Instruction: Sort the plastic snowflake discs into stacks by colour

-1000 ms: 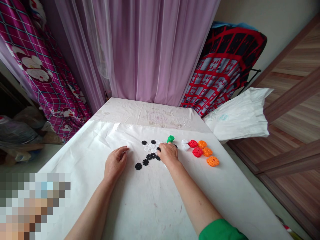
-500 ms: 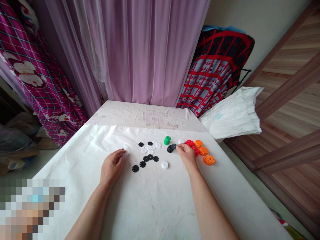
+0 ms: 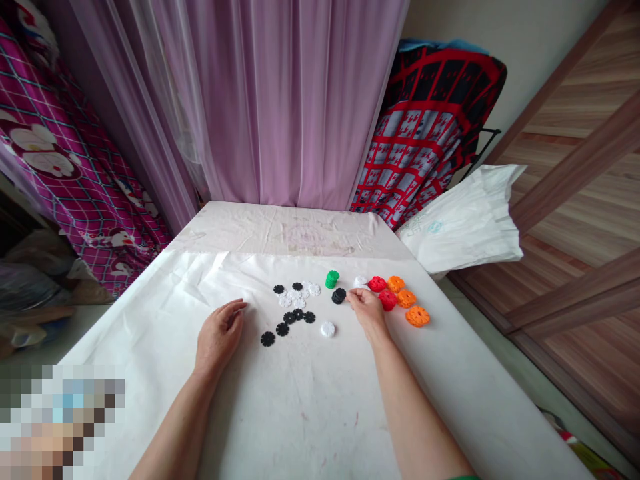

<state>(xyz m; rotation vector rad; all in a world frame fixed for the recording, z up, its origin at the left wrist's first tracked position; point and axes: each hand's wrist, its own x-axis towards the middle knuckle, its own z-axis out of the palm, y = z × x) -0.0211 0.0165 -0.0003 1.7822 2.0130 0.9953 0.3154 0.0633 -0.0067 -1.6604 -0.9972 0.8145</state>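
Left hand: left hand (image 3: 219, 333) unmoved, grip open, flat on the white-sheeted bench (image 3: 300, 413).
Middle: scattered black and white notched plastic discs (image 3: 293, 308).
Right hand: right hand (image 3: 367, 310) has crossed from that scatter; fingertips touch the small black disc stack (image 3: 339, 295) beside the green disc stack (image 3: 331, 279). Whether the grip pinches it, cannot tell.

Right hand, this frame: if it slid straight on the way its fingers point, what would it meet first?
The black stack, which sits just past the fingertips of the right hand and may be touching them. The green stack lies farther along roughly the same line, though depth is unclear.
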